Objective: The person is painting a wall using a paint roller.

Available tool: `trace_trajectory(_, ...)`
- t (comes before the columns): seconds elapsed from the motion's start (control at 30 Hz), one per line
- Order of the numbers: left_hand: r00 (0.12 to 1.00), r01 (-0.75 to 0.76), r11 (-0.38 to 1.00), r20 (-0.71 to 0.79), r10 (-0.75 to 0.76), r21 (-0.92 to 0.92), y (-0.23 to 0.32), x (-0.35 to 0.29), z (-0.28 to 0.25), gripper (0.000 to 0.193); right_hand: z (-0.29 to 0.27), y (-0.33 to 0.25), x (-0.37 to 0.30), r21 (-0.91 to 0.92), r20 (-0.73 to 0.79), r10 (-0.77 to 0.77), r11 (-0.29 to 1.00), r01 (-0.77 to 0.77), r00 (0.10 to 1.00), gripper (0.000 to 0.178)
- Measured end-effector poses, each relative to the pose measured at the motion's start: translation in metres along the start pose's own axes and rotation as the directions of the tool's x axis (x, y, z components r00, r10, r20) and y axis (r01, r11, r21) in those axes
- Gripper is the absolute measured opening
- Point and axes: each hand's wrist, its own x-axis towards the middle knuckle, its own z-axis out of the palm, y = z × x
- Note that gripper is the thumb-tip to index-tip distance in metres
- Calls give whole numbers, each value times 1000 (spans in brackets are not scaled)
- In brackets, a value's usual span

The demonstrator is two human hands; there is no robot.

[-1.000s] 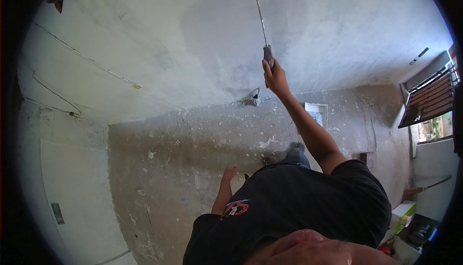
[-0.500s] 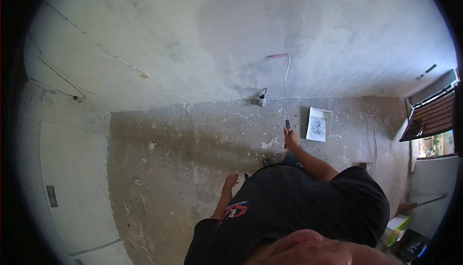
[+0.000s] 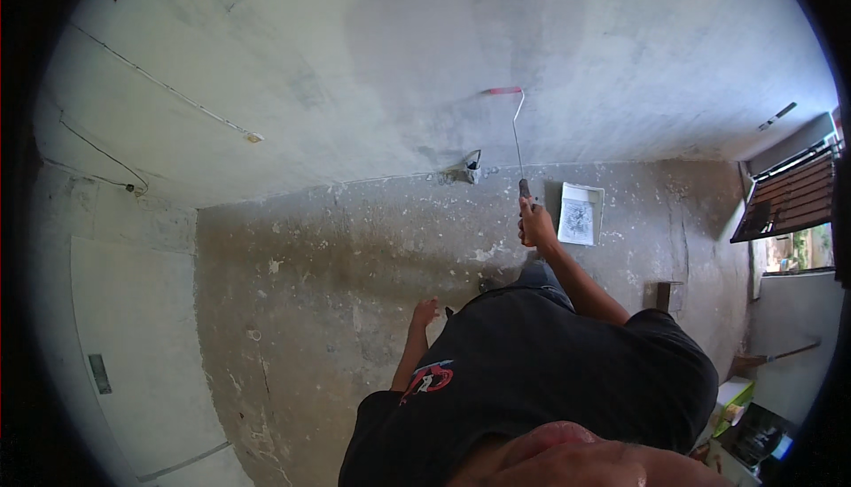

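Observation:
My right hand [image 3: 536, 224] is closed around the dark handle of a paint roller [image 3: 518, 131]. Its long thin metal rod reaches up from the hand, and the narrow red roller head lies against or close to the pale wall [image 3: 620, 62]; whether it touches I cannot tell. Right of the hand, a white paint tray [image 3: 582, 192] with grey-white paint marks rests on the floor. My left hand [image 3: 425, 311] hangs beside my body over the floor with nothing in it, its fingers loosely apart.
A small paint-smeared container [image 3: 473, 172] with a raised handle stands at the wall's foot. The concrete floor [image 3: 355, 265] is paint-spattered. To the right are a barred window [image 3: 784, 199], a block [image 3: 669, 296] and a broom [image 3: 753, 361]. A socket [image 3: 255, 138] with its cable sits on the wall.
My right hand and the roller have moved up and slightly left, the roller head rising a little along the wall. My left hand stays at my side. The whole view has shifted a little.

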Motion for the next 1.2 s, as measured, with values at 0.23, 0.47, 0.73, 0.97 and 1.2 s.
trace_trajectory(0.23,995,20,994,98,-31,109,-5,20,1,53,-40,-99,-100,145,92,-34,989,20,995,41)
trace_trajectory(0.47,989,-114,969,122,88,220,1,57,-1,48,-52,-143,-152,259,150,-149,960,107,977,39)
trace_trajectory(0.73,982,-142,990,131,139,17,4,57,-1,49,-33,-51,-54,314,206,-152,946,82,967,41)
trace_trajectory(0.97,991,-96,986,110,81,137,32,16,7,46,-70,155,90,-626,-234,-503,732,267,832,56)
trace_trajectory(1.2,999,9,994,35,-12,107,22,-8,1,46,-64,156,95,-554,-244,-224,831,54,944,61)
